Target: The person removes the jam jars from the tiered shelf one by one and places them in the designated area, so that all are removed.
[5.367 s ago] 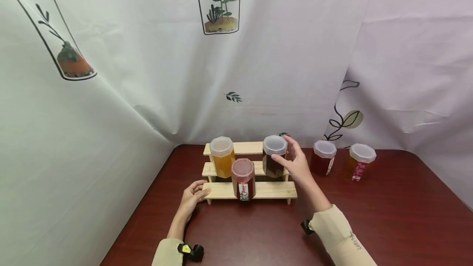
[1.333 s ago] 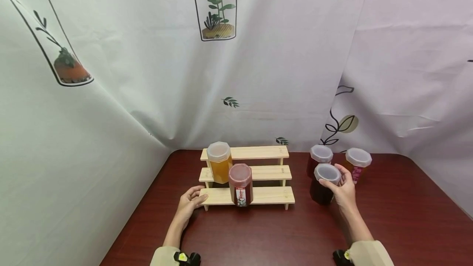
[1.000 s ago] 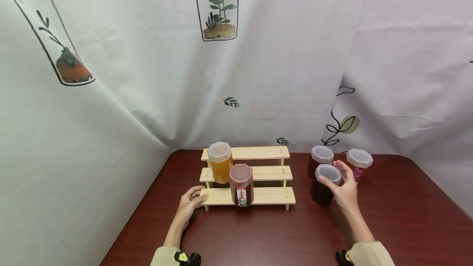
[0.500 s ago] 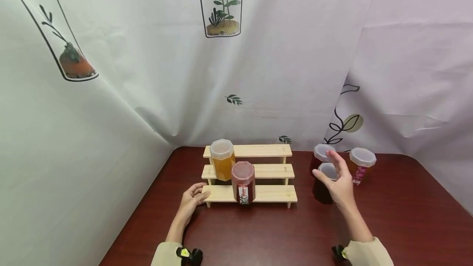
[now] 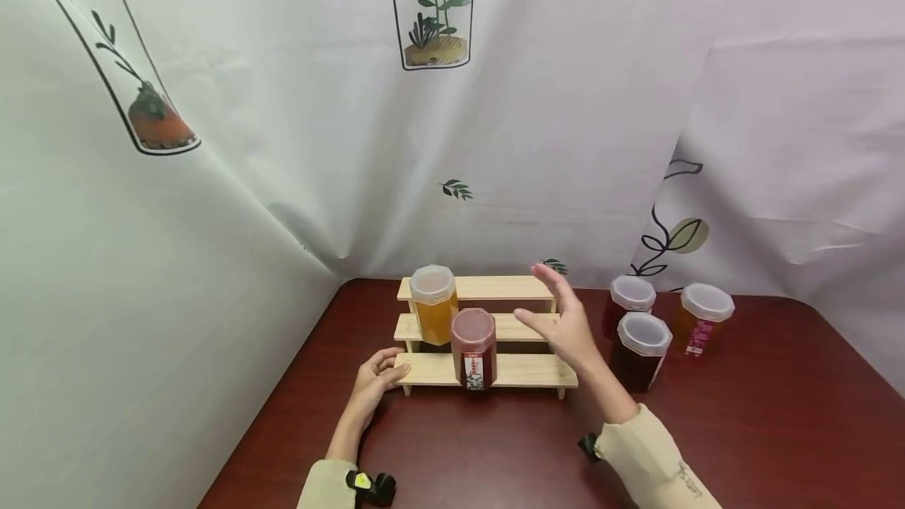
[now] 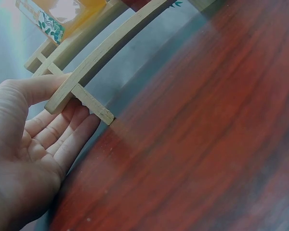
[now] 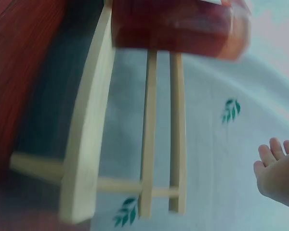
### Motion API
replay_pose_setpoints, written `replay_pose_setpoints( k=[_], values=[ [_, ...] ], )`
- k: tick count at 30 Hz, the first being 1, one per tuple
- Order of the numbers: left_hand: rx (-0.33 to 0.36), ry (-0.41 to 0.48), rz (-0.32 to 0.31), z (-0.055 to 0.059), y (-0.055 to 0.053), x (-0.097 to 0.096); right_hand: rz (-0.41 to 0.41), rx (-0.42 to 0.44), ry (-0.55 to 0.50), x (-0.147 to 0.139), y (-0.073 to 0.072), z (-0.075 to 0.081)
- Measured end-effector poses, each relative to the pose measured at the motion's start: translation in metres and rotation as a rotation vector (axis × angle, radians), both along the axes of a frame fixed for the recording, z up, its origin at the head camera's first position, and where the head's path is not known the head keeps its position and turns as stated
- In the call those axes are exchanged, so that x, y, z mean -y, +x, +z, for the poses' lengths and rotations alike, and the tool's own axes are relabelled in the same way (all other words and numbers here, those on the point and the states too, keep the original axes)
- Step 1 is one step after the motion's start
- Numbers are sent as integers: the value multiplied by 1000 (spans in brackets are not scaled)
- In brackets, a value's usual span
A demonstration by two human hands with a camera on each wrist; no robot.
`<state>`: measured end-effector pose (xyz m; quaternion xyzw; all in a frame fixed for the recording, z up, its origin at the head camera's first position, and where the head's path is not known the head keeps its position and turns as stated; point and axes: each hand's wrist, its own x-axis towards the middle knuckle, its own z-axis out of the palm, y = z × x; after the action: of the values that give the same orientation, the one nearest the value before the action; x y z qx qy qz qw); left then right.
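Note:
A three-tier wooden display stand (image 5: 533, 369) is on the table. My left hand (image 5: 371, 387) grips its lower left end, thumb over the bottom shelf; in the left wrist view its fingers (image 6: 77, 137) curl underneath. Over the stand's right half hovers my right hand (image 5: 567, 330), fingers spread and holding nothing. A lidded jar of red contents (image 5: 474, 340) stands on the bottom shelf. Behind it to the left, an orange-yellow jar (image 5: 434, 319) appears to stand on the middle shelf. The dark-filled jar (image 5: 638, 360) sits on the table right of the stand.
Behind the dark jar are a deep red jar (image 5: 632, 295) and, farther right, an amber jar (image 5: 701, 319) with a pink label. A printed white cloth (image 5: 551, 140) hangs behind and left of the dark red table (image 5: 467, 454).
The right hand took the dark jar off the stand's right side, placed it on the table by the other jars, let go and moved back left. The left hand keeps its grip.

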<state>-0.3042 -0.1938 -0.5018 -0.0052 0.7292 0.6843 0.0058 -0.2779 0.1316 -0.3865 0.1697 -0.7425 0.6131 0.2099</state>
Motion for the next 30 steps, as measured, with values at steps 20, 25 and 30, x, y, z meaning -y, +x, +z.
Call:
replay_pose_setpoints(
  k=[20, 25, 30],
  values=[
    [-13, 30, -11, -2, 1, -2, 308, 172, 338, 87, -60, 27],
    [-11, 30, -12, -3, 2, -3, 336, 215, 320, 89, -61, 27],
    [-9, 13, -1, -2, 2, 0, 383, 262, 278, 91, -65, 27]
  ],
)
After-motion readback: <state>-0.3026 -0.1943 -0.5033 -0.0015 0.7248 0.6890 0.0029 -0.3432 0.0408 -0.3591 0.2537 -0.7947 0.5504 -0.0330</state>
